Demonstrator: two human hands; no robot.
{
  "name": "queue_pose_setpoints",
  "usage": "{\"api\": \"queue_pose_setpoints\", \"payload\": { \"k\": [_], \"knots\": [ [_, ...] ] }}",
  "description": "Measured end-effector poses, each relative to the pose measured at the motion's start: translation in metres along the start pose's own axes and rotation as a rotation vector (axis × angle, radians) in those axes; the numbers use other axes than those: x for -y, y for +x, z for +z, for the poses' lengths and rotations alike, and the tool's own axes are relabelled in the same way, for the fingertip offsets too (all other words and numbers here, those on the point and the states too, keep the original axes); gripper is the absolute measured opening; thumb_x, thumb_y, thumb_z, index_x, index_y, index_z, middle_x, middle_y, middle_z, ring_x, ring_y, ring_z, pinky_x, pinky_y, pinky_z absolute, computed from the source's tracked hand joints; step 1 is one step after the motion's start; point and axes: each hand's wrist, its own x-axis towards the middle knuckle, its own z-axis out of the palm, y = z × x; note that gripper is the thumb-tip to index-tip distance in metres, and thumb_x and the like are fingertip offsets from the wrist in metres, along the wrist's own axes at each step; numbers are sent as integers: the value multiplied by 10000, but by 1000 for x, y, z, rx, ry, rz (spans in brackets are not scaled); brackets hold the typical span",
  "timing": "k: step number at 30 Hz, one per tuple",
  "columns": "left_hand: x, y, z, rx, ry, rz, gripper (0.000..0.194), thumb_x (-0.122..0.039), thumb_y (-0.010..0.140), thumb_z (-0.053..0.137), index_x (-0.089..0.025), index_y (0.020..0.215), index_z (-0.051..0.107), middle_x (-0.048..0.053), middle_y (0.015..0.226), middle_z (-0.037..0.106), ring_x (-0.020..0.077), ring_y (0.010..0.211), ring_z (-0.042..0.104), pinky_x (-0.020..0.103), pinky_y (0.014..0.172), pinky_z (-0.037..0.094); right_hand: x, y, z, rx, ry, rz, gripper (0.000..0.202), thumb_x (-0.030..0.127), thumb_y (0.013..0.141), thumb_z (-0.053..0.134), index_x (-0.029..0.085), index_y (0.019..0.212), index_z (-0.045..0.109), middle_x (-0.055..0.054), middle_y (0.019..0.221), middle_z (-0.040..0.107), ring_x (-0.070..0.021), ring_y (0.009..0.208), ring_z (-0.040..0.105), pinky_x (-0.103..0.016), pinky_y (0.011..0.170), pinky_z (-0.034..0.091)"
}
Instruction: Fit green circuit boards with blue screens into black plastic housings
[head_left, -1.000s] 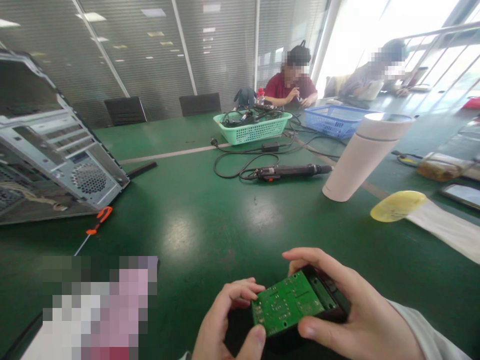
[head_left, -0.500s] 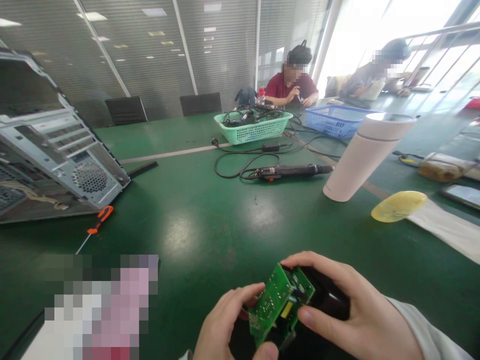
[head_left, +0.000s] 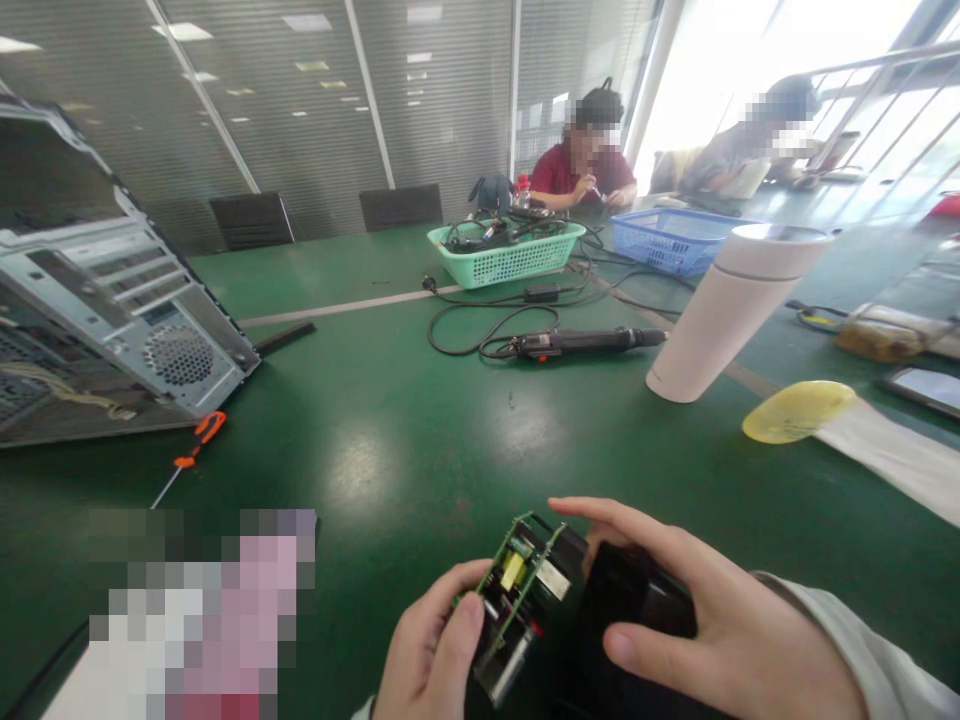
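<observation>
Low at the near edge of the green table (head_left: pixel 390 440), the left hand (head_left: pixel 431 655) has its fingers curled closed around a green circuit board (head_left: pixel 517 590), which stands tilted on edge with its small parts, a yellow one among them, facing up and toward the camera. The right hand (head_left: pixel 705 630) is clamped over a black casing (head_left: pixel 637 610) that sits just beside the board and touches it, forefinger stretched along the top and thumb pressed on the near side. Measured from the board, a white tumbler (head_left: pixel 731 310) stands well beyond it to the right, with a yellow lid (head_left: pixel 799 412) near the tumbler's foot. Straight beyond the board lies a black electric screwdriver (head_left: pixel 585 342) with its looped cord, and farther still a green basket (head_left: pixel 504 252) of cables. Far to the board's left an open computer case (head_left: pixel 105 310) lies on the table, an orange-handled screwdriver (head_left: pixel 191 455) beside it.
</observation>
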Motion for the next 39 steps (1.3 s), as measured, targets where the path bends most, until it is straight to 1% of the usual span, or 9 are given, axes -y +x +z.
{"api": "queue_pose_setpoints", "payload": {
  "k": [4,7,13,18,21,24,28,34,39],
  "knots": [
    [0,12,-5,-70,-129,-202,321,-481,781,668,-173,803,753,27,683,751,225,617,658,297,560,524,-10,4,-4,93,97,-100,633,529,862,671,216,1378,480,-47,994,615,-193,929,601,-298,889,494],
    [2,20,-9,-51,-283,-301,348,-507,723,709,-160,699,698,11,561,703,174,496,609,232,424,442,-16,6,-10,61,116,-64,616,589,889,619,203,1356,505,-57,958,611,-195,900,607,-300,849,513],
    [15,24,-10,13,-404,-294,352,-479,793,608,-145,737,705,6,462,667,135,402,571,208,399,394,-12,10,-15,-28,328,15,616,680,884,582,201,1271,575,-65,966,590,-148,797,590,-203,639,501],
    [17,27,-11,134,-446,-297,416,-480,832,545,-120,842,752,48,485,707,166,419,614,240,425,418,-2,14,-10,-198,816,255,538,593,822,726,247,1218,612,-52,1136,594,-172,1024,596,-245,846,549],
    [16,30,-14,195,-446,-277,448,-492,858,520,-117,887,764,42,477,699,178,428,628,256,444,429,-5,17,-12,-138,999,350,398,462,766,816,216,1046,677,-46,1072,635,-161,970,618,-279,884,556],
    [17,31,-17,235,-450,-257,459,-511,867,520,-127,896,769,32,471,692,178,424,621,268,462,440,-9,21,-14,-53,1089,437,381,491,780,771,174,975,690,-58,876,659,-153,793,639,-283,805,580],
    [20,31,-19,266,-462,-235,480,-553,855,543,-138,943,770,34,515,721,175,433,626,265,462,444,-15,23,-8,101,1084,337,398,523,782,749,164,940,687,-41,784,633,-127,719,616,-215,728,560],
    [27,31,-21,305,-488,-223,507,-593,821,589,-145,983,763,33,539,737,182,461,657,265,474,476,-29,20,3,81,897,352,650,749,861,553,214,1224,618,-76,1033,621,-135,858,599,-194,715,534],
    [41,40,-18,345,-532,-240,529,-648,742,642,-176,934,783,24,513,737,159,416,650,219,411,441,-18,15,5,161,793,247,572,693,917,523,221,1231,598,-84,1111,609,-156,967,596,-221,774,504]
  ]
}}
